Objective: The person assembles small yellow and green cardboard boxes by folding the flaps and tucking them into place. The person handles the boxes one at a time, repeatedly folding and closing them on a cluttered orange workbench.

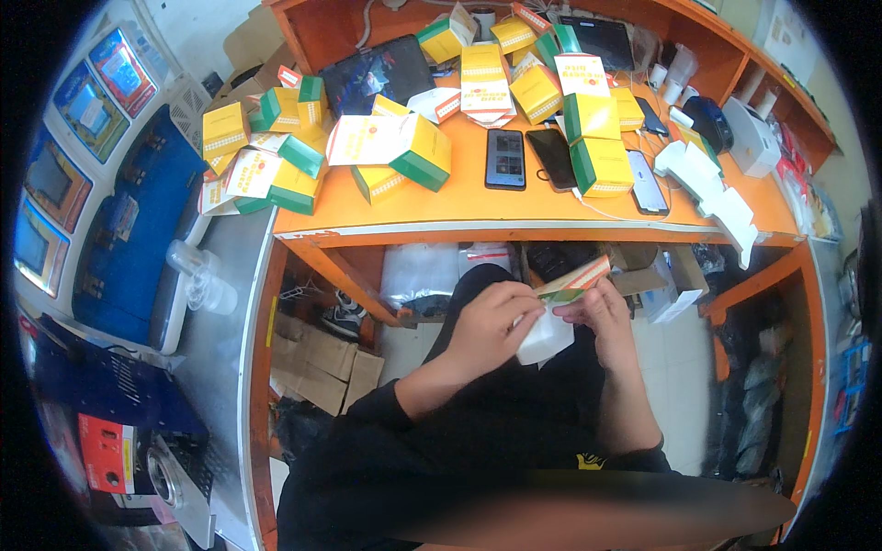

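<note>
Above my lap, in front of the desk edge, both hands hold a partly folded paper carton [548,338], white on the side facing me with a green and orange-striped edge. My left hand [499,321] pinches it from the left, fingers bent over the top. On the other side my right hand [602,317] grips it near the striped flap, thumb against the white panel. Some fingertips are hidden behind the card. Beyond the hands, yellow, white and green cartons [602,165] of similar colours lie piled on the orange desk [413,209].
Several phones [505,158] lie on the desk among cables. At right are white folded card pieces [707,188] and a white box-shaped device [751,138]. A clear plastic cup [209,292] lies on the metal surface at left. Flattened cardboard [317,363] sits under the desk.
</note>
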`<state>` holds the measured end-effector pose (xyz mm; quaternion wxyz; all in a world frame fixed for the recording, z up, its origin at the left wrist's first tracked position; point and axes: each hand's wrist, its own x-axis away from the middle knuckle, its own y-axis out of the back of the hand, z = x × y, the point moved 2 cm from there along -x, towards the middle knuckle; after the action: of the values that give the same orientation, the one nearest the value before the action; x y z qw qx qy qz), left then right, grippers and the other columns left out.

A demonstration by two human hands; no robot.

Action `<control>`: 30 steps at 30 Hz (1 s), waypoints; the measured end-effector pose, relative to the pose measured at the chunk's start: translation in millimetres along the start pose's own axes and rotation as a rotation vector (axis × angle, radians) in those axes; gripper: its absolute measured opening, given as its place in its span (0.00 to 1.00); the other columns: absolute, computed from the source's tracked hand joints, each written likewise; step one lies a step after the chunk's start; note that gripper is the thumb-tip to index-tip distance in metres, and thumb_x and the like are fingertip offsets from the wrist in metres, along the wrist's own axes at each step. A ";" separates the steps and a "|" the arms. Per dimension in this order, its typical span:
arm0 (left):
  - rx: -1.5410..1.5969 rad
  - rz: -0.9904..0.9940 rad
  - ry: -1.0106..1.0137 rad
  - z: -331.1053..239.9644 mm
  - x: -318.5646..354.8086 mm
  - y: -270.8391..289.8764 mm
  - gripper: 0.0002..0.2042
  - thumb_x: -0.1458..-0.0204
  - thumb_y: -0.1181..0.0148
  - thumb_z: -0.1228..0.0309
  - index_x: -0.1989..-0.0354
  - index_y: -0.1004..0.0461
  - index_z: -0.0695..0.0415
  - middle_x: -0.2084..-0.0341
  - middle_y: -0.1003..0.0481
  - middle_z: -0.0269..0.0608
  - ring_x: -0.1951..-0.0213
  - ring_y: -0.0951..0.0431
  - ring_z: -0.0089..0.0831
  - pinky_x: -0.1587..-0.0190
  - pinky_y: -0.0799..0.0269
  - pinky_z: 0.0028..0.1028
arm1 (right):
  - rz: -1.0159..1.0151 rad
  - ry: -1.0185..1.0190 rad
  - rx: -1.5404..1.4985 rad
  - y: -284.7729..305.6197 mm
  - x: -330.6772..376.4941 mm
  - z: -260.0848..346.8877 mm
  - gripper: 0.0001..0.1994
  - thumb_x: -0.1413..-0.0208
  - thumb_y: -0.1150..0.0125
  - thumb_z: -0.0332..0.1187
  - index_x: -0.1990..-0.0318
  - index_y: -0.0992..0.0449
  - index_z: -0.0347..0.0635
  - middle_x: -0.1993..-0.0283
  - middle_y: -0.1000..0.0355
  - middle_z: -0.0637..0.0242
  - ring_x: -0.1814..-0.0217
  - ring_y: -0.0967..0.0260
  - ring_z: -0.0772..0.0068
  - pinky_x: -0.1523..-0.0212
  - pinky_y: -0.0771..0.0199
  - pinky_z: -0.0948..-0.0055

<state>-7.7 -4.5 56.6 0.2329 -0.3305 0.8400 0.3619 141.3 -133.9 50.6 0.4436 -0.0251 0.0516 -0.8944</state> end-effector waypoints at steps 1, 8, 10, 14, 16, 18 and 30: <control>0.033 0.000 -0.004 -2.5 0.2 -2.4 0.05 0.52 0.36 0.77 0.66 0.23 0.60 0.65 0.24 0.42 0.62 0.23 0.39 0.61 0.26 0.30 | 0.009 0.053 0.023 -1.0 0.9 -1.2 0.13 0.34 0.50 0.38 0.56 0.28 0.35 0.59 0.24 0.61 0.61 0.24 0.73 0.58 0.25 0.75; 0.258 -0.194 0.093 -6.6 4.6 -6.3 0.04 0.50 0.37 0.81 0.68 0.26 0.63 0.64 0.26 0.45 0.62 0.22 0.31 0.60 0.26 0.25 | -0.178 0.496 0.405 -30.4 14.3 5.6 0.04 0.44 0.41 0.22 0.62 0.24 0.35 0.65 0.23 0.61 0.65 0.24 0.71 0.62 0.26 0.77; 0.293 -0.226 0.098 -6.3 5.1 -6.9 0.03 0.49 0.38 0.81 0.68 0.26 0.64 0.63 0.27 0.44 0.62 0.22 0.27 0.62 0.27 0.22 | -0.202 0.790 0.722 -41.4 21.3 14.9 0.03 0.49 0.38 0.20 0.66 0.22 0.36 0.70 0.22 0.60 0.68 0.24 0.68 0.65 0.28 0.77; 0.361 -0.196 0.111 -5.6 5.0 -6.1 0.03 0.47 0.39 0.82 0.66 0.26 0.65 0.60 0.29 0.41 0.63 0.24 0.19 0.66 0.28 0.17 | -0.140 0.618 0.592 -41.6 24.2 24.6 0.03 0.50 0.35 0.23 0.67 0.20 0.35 0.72 0.23 0.59 0.72 0.25 0.65 0.69 0.31 0.74; 0.402 -0.173 0.115 -5.5 5.1 -5.6 0.02 0.46 0.40 0.82 0.66 0.26 0.66 0.59 0.29 0.41 0.64 0.25 0.17 0.66 0.28 0.16 | -0.144 0.612 0.577 -42.1 24.8 27.1 0.03 0.50 0.34 0.24 0.68 0.20 0.35 0.73 0.24 0.59 0.73 0.25 0.66 0.69 0.31 0.74; 0.456 -0.164 0.121 -5.4 5.9 -6.2 0.02 0.46 0.40 0.82 0.65 0.26 0.66 0.59 0.30 0.41 0.64 0.25 0.17 0.66 0.28 0.16 | -0.148 0.578 0.553 -40.9 24.1 26.9 0.03 0.50 0.34 0.25 0.68 0.20 0.34 0.73 0.24 0.60 0.73 0.26 0.67 0.69 0.31 0.75; 0.542 -0.111 0.050 -6.9 6.0 -3.7 0.08 0.49 0.37 0.83 0.60 0.23 0.64 0.55 0.27 0.45 0.57 0.25 0.22 0.56 0.25 0.23 | -0.127 0.234 0.167 -32.6 24.3 -9.0 0.07 0.44 0.35 0.30 0.69 0.22 0.35 0.70 0.23 0.66 0.67 0.27 0.78 0.65 0.30 0.76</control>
<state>-10.1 -14.0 55.5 0.3114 -0.3108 0.8922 0.1024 100.0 -133.0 45.4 0.3778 0.1132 0.0267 -0.9186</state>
